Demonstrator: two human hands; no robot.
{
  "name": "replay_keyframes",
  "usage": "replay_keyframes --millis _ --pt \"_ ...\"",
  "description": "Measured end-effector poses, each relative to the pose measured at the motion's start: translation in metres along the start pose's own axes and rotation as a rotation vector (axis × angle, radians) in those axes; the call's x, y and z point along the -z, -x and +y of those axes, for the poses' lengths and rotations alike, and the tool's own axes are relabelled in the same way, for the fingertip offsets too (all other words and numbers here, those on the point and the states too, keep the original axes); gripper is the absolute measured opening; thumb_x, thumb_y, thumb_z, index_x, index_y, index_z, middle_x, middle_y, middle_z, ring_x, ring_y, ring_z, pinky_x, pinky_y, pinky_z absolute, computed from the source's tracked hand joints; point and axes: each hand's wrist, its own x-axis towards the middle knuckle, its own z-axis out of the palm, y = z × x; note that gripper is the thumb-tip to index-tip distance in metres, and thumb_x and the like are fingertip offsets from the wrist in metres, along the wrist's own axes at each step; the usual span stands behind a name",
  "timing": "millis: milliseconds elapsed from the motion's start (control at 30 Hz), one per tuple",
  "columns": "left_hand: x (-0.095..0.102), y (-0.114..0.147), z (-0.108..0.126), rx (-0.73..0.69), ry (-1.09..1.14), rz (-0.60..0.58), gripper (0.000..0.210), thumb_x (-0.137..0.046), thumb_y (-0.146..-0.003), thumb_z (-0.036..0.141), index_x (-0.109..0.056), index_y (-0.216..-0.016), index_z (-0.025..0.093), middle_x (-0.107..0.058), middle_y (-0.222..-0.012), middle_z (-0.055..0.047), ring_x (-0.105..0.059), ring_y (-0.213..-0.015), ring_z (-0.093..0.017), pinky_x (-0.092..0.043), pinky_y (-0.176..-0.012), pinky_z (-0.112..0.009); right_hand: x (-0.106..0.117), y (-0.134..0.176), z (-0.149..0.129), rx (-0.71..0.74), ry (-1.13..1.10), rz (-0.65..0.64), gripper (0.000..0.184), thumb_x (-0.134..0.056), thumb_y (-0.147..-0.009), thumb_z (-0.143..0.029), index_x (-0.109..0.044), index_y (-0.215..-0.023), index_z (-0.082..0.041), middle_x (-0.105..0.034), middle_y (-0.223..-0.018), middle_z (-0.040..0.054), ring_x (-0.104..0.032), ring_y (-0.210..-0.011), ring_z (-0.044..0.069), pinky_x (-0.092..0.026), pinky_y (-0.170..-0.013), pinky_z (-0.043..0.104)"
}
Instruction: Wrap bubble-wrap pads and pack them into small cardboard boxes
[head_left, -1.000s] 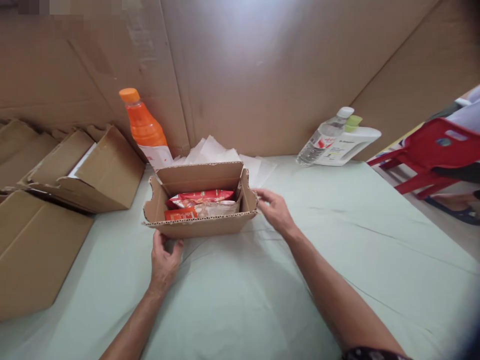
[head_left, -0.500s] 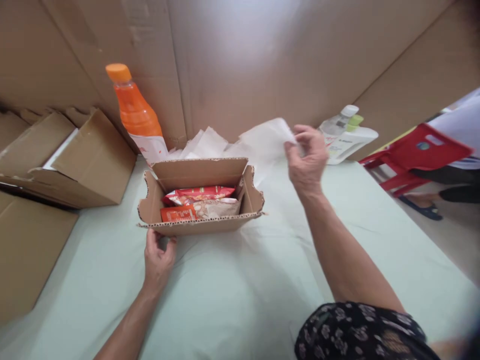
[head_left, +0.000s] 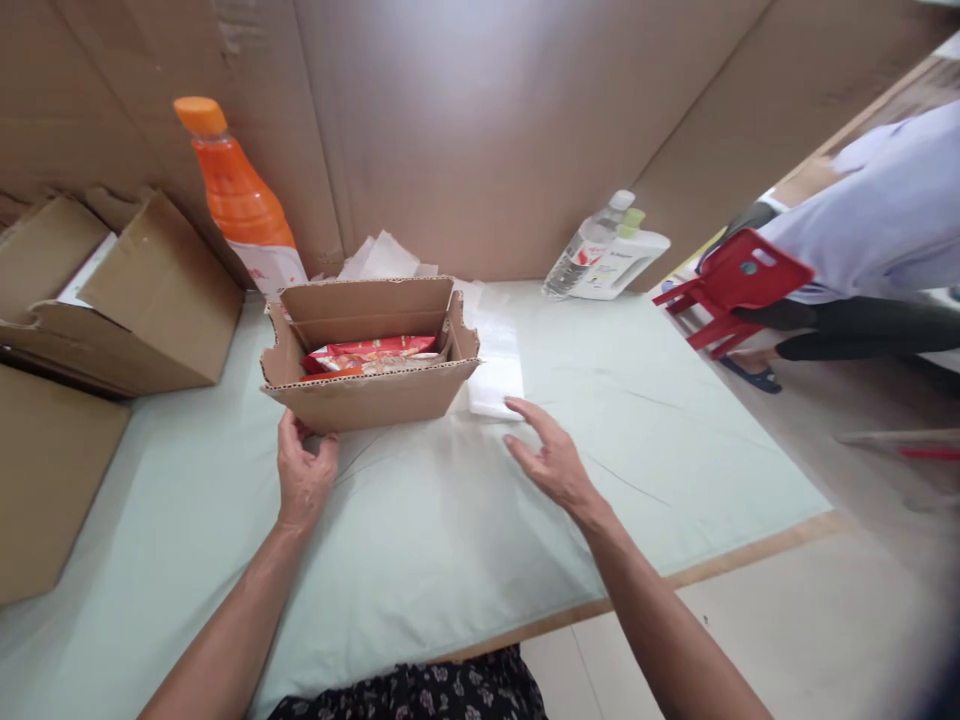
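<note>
An open cardboard box [head_left: 375, 398] stands on the cloth-covered table, with red snack packets [head_left: 375, 352] inside. My left hand [head_left: 306, 475] grips its lower front left corner, thumb and fingers curled there, some fingertips hidden by the cardboard. To the right of the box my right hand [head_left: 551, 455] is open, thumb and fingers apart, holding nothing. Its fingertips are at the near end of a flat white translucent sheet or bag [head_left: 496, 370], which lies beside the box; whether they touch it I cannot tell.
Behind the box are an orange drink bottle [head_left: 244, 210] and crumpled white sheets [head_left: 382, 258]. More cardboard boxes [head_left: 165, 310] stand left. A clear bottle [head_left: 589, 245] and a white jug [head_left: 622, 265] stand back right. Beyond the table edge, a person [head_left: 892, 210] is near a red chair [head_left: 754, 280].
My right hand has let go of the white sheet and come down and nearer, fingers spread. The sheet now lies flat beside the box. My left hand stays at the box corner. The view has shifted.
</note>
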Motion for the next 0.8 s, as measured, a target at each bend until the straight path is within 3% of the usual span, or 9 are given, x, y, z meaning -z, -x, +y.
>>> replay_keyframes --millis 133,233,333,433,500,567,667,800 --pt "0.003 -0.001 0.006 0.000 -0.025 -0.048 0.045 -0.071 -0.077 0.033 -0.057 -0.117 0.018 -0.062 -0.100 -0.004 -0.059 -0.088 -0.017 -0.048 -0.079 -0.029 -0.042 -0.028 -0.035 0.005 -0.251 -0.106 0.063 -0.058 -0.088 -0.028 -0.049 -0.150 -0.022 -0.060 -0.147 0.0129 -0.062 -0.129 0.027 -0.058 -0.098 0.045" --pt "0.001 -0.011 0.011 0.002 -0.045 -0.065 0.035 -0.071 -0.078 0.035 -0.058 -0.107 0.019 -0.062 -0.094 -0.001 -0.059 -0.085 -0.016 -0.047 -0.076 -0.028 -0.057 -0.049 -0.037 0.028 -0.249 -0.138 0.066 -0.055 -0.085 -0.025 -0.046 -0.151 -0.021 -0.064 -0.142 0.0118 -0.065 -0.124 0.025 -0.060 -0.090 0.041" --pt "-0.003 -0.022 0.013 0.011 -0.044 -0.069 0.035 -0.070 -0.079 0.035 -0.057 -0.107 0.019 -0.063 -0.096 -0.002 -0.061 -0.087 -0.016 -0.050 -0.079 -0.029 -0.045 -0.070 -0.017 0.034 -0.152 -0.149 0.057 -0.055 -0.084 -0.024 -0.058 -0.140 -0.023 -0.067 -0.138 0.0083 -0.064 -0.126 0.024 -0.055 -0.102 0.043" --pt "-0.004 -0.020 0.010 0.024 -0.047 -0.081 0.041 -0.068 -0.080 0.032 -0.056 -0.117 0.019 -0.065 -0.106 -0.006 -0.064 -0.096 -0.019 -0.053 -0.088 -0.034 -0.021 -0.094 0.016 -0.036 -0.042 -0.072 0.048 -0.055 -0.081 -0.019 -0.066 -0.128 -0.018 -0.065 -0.140 0.0127 -0.055 -0.136 0.030 -0.038 -0.119 0.053" --pt "0.001 -0.008 0.007 0.029 -0.054 -0.070 0.050 -0.067 -0.081 0.030 -0.054 -0.128 0.019 -0.065 -0.120 -0.010 -0.064 -0.109 -0.021 -0.051 -0.099 -0.038 -0.009 -0.107 0.036 -0.107 0.022 -0.025 0.047 -0.057 -0.074 -0.015 -0.068 -0.120 -0.016 -0.065 -0.139 0.0177 -0.053 -0.136 0.037 -0.033 -0.119 0.061" --pt "0.008 0.010 0.005 0.042 -0.060 -0.053 0.056 -0.066 -0.083 0.030 -0.050 -0.135 0.019 -0.061 -0.131 -0.014 -0.062 -0.119 -0.024 -0.048 -0.107 -0.043 -0.003 -0.112 0.049 -0.162 0.066 -0.015 0.038 -0.059 -0.068 -0.013 -0.070 -0.104 -0.016 -0.070 -0.128 0.0195 -0.058 -0.128 0.041 -0.035 -0.113 0.066" --pt "0.022 0.043 0.006 0.067 -0.071 -0.042 0.058 -0.065 -0.085 0.031 -0.049 -0.140 0.019 -0.060 -0.135 -0.016 -0.061 -0.122 -0.026 -0.047 -0.110 -0.047 0.000 -0.102 0.049 -0.181 0.092 -0.011 0.018 -0.059 -0.068 -0.015 -0.065 -0.085 -0.020 -0.073 -0.120 0.0167 -0.063 -0.119 0.039 -0.041 -0.108 0.063" --pt "0.035 0.087 0.016 0.006 -0.228 -0.070 0.056 -0.064 -0.088 0.033 -0.051 -0.141 0.022 -0.060 -0.137 -0.014 -0.064 -0.117 -0.028 -0.056 -0.097 -0.046 0.006 -0.054 0.018 -0.117 0.061 0.008 0.011 -0.055 -0.079 -0.020 -0.060 -0.089 -0.022 -0.070 -0.131 0.0140 -0.065 -0.121 0.032 -0.048 -0.105 0.053"
